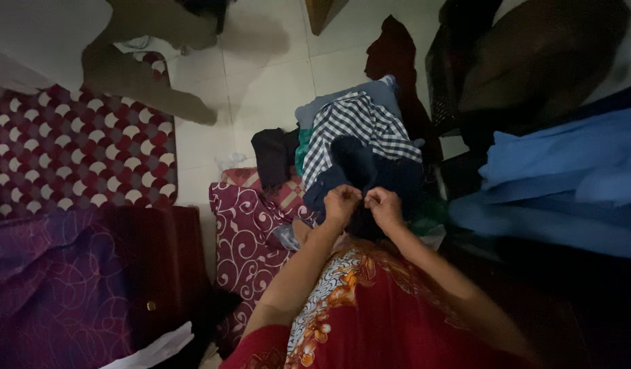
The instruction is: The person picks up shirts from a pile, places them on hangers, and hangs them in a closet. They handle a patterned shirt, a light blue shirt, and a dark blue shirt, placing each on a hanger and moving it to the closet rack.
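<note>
Our left hand [341, 203] and right hand [384, 205] sit side by side at the middle of the view, knuckles up, nearly touching. Both are curled shut, each pinching a fold of the dark navy garment [370, 174] at its near edge. The grips are level with each other, so neither hand is nearer to the cloth than the other; both forearms run up from the near side and converge on the same spot.

From the hands the garment runs away from us, toward the far side, its bulk draped over the clothes pile. Its long axis seems to run near to far, though the dim light hides its lower edge and we cannot tell how much hangs below our fists.

Just beyond the garment, and partly under it, lies a checked black-and-white shirt [356, 123], with a grey-blue cloth [377, 92] farther off. To the left sits a black folded piece [271, 156], and nearer, a maroon cloth with white swirls [244, 236]. Well to the right lies blue fabric [561, 164]. Far left, a red-and-white patterned mat [69, 150] covers the pale tiled floor [268, 82].
</note>
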